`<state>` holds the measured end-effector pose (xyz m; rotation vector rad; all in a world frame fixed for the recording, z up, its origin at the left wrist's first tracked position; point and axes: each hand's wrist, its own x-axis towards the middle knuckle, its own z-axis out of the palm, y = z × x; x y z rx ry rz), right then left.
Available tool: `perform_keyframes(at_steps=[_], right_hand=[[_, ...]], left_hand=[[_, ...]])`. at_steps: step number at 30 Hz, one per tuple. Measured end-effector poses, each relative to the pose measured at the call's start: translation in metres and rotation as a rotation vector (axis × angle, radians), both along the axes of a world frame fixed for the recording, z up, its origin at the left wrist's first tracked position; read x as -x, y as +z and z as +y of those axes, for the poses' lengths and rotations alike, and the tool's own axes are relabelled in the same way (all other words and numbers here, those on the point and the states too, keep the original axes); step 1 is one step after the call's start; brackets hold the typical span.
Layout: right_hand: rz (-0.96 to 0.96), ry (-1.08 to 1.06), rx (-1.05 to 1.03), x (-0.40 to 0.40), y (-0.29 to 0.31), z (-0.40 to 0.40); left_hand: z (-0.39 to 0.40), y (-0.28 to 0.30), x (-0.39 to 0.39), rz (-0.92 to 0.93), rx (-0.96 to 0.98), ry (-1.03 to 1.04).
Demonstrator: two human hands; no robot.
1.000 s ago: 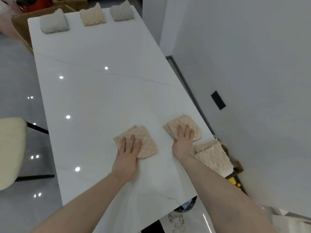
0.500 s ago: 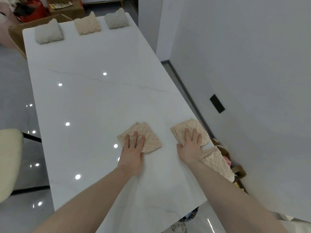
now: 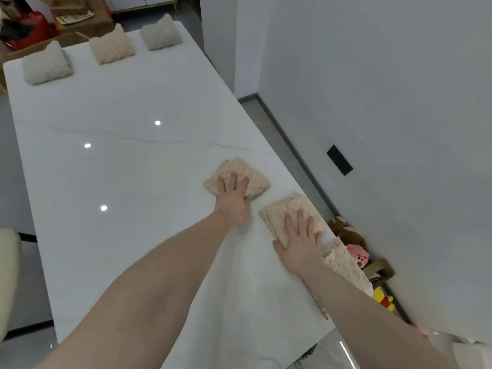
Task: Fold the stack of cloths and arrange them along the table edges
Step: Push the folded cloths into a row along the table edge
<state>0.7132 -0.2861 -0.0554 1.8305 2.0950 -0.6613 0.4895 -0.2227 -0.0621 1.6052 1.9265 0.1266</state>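
My left hand [image 3: 233, 199] lies flat with straight fingers on a folded beige cloth [image 3: 253, 173] near the right edge of the white table [image 3: 119, 169]. My right hand [image 3: 299, 241] presses flat on a second folded beige cloth [image 3: 288, 207] right at that edge. A third folded beige cloth [image 3: 343, 265] lies behind my right wrist, partly hidden by my forearm. Along the far edge sit three folded cloths: a grey-white one [image 3: 46, 66], a beige one [image 3: 111, 45] and a grey one [image 3: 161, 34].
A white wall runs close along the table's right side, with stuffed toys [image 3: 358, 254] on the floor in the gap. A cream chair [image 3: 8, 275] stands at the left. Cardboard boxes [image 3: 80, 20] and a red bag lie beyond the far edge.
My left hand has slid its cloth to the right, from the table's middle toward the right edge, just beyond the right hand's cloth. The right hand stays on its cloth.
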Motion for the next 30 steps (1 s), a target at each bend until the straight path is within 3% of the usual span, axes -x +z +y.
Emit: perform_keyframes(at_steps=[11,14,20,26,30], right_hand=[[-0.007,0.040,0.008,-0.005,-0.007,0.000],[0.031,0.038,-0.038,-0.008,-0.011,-0.002],[0.241,-0.145,-0.301,-0.028,-0.003,-0.052],[0.136,-0.317,-0.279,-0.059,-0.015,-0.122],[0.085,-0.329,-0.275,-0.065,-0.030,-0.125]], left_hand=[[0.044,0.005,-0.052,-0.060,-0.090,-0.204],[0.042,0.012,-0.060,-0.070,-0.035,-0.219],[-0.018,0.025,-0.050,0.058,-0.164,-0.294],[-0.090,0.003,-0.053,0.138,-0.313,-0.670],[-0.085,-0.010,-0.073,0.109,-0.281,-0.698]])
